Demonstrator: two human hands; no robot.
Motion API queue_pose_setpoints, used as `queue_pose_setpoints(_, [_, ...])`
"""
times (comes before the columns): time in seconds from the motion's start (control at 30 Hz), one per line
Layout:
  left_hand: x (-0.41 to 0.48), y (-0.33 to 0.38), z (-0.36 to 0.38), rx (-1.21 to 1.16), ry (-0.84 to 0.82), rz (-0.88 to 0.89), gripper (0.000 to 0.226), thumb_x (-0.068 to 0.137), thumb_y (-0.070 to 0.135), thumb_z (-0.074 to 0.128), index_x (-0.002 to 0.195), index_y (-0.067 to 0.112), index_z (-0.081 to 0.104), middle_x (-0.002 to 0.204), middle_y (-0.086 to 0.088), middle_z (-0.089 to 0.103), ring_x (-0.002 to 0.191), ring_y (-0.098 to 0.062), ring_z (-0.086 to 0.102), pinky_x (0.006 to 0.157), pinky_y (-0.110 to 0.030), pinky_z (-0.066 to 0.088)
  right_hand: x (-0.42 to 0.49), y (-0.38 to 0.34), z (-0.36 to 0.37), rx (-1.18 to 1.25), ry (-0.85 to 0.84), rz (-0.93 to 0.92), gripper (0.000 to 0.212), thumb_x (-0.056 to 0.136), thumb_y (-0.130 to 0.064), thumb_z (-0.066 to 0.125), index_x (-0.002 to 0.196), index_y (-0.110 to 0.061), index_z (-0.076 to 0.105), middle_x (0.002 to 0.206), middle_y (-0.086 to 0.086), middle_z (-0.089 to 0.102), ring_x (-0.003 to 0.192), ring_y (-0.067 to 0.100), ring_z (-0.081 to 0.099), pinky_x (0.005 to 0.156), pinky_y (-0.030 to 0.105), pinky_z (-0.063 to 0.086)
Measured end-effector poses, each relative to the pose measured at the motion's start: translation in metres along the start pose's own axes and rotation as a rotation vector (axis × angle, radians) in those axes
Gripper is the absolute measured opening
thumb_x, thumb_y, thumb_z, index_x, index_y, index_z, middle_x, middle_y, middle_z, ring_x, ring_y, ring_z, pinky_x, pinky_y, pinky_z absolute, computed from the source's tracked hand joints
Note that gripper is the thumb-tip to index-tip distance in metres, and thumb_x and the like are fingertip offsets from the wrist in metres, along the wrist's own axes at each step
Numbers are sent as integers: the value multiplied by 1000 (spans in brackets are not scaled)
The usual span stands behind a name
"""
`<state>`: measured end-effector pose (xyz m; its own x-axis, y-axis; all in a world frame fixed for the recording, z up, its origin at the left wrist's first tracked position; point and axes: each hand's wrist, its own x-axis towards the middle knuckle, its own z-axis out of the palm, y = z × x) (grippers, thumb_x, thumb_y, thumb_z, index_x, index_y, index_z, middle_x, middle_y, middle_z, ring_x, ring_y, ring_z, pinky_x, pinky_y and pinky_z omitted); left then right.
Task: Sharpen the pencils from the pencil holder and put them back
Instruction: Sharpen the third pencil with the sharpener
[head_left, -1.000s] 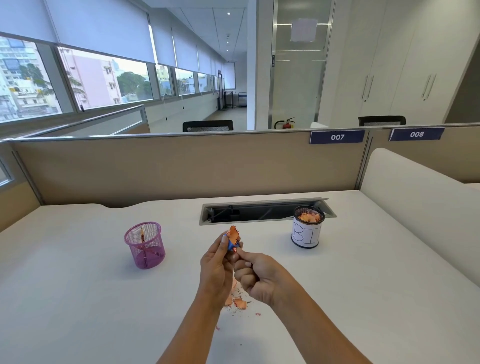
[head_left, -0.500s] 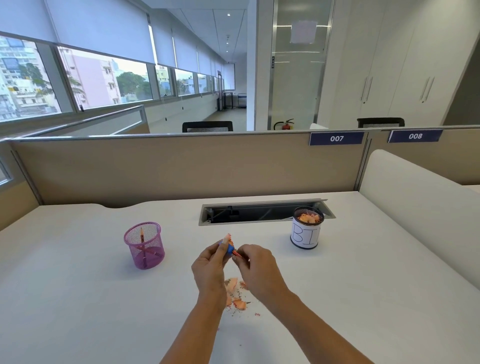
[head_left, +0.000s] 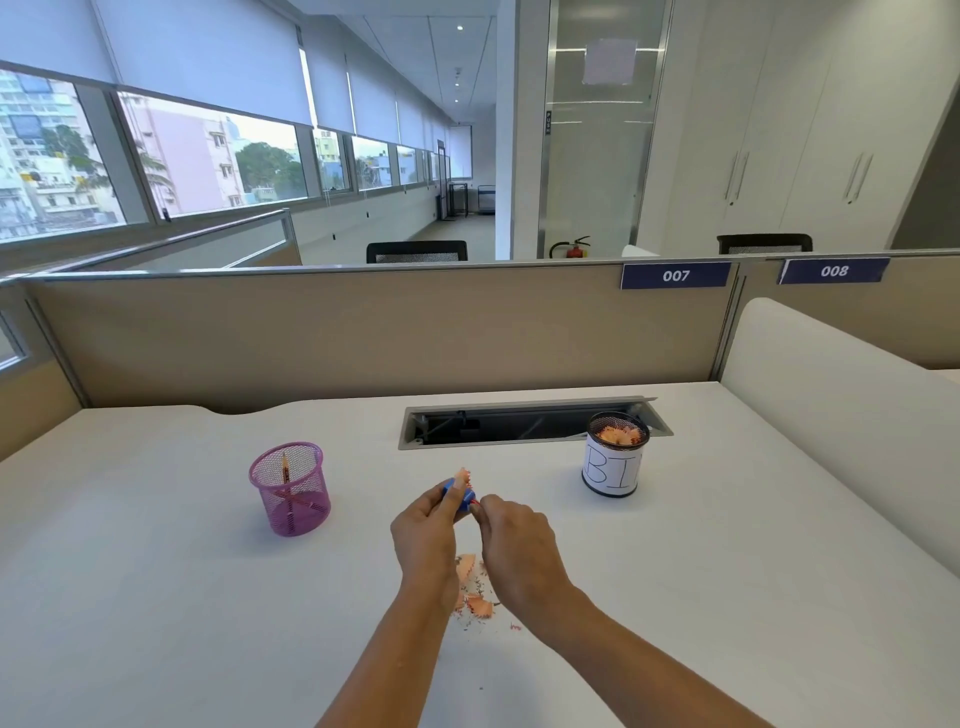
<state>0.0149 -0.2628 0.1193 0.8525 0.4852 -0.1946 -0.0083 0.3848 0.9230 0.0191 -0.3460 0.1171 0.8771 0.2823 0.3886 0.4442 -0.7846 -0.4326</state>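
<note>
Red pencil (head_left: 474, 502) in blue sharpener (head_left: 456, 494)

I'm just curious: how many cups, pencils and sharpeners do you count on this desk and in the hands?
Cups: 2, pink holder, labelled bin
Pencils: 3, upright pencil and slanted pencil in the holder, held pencil in the right hand
Sharpeners: 1, blue sharpener in the left hand
Total: 6
</note>
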Motion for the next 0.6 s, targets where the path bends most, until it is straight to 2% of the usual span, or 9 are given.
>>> queue_pose_setpoints(0.07, [1,0,-1,-58,-53,0,10,82,15,62,89,11,68,81,-3,70,84,-16,64,96,-35,41,4,-5,-5,156,-29,122,34,101,-29,32,101,-9,60,83,6,64,56,7,40,47,13,24])
queue_pose_setpoints(0.13, [4,0,-1,-109,-97,3,20,85,12,57,102,7,66,75,3,73,87,-18,64,95,-35,43,9,-7,-11,373,-91,278,31,101,-28,36,89,-11,60,63,-2,51,51,5,37,46,13,26])
queue_pose_setpoints(0.2, [7,2,-1,-136,-139,3,23,87,10,53,107,5,63,79,1,72,92,-21,63,93,-36,45,11,-12,-19,677,-197,470,30,100,-25,39,83,-7,56,55,-4,39,48,7,32,45,16,26])
queue_pose_setpoints(0.33, [9,7,-4,-194,-270,-11,19,90,7,47,95,8,65,74,-1,74,75,-12,69,71,-20,56,13,-12,-29,1423,-363,874,34,99,-21,42,69,-7,51,36,-7,31,28,2,22,27,11,17])
queue_pose_setpoints(0.4, [8,8,-6,-239,-306,-39,20,91,8,46,95,7,65,72,-2,74,69,-10,69,68,-19,56,12,-11,-31,1686,-423,1000,37,99,-21,42,66,-7,51,34,-6,31,24,2,23,23,9,16])
queue_pose_setpoints(0.5, [6,4,-8,-294,-320,-92,23,91,13,44,100,6,64,70,-3,73,65,-12,69,65,-21,57,9,-11,-29,1910,-481,1045,39,99,-22,41,67,-3,52,36,-3,31,22,4,26,22,9,18])
queue_pose_setpoints(0.6, [8,1,-12,-299,-307,-105,23,91,14,44,100,6,64,71,-4,73,67,-13,69,69,-24,56,7,-12,-25,1859,-483,1036,37,100,-22,40,73,-2,55,38,-4,30,25,3,25,24,9,18])
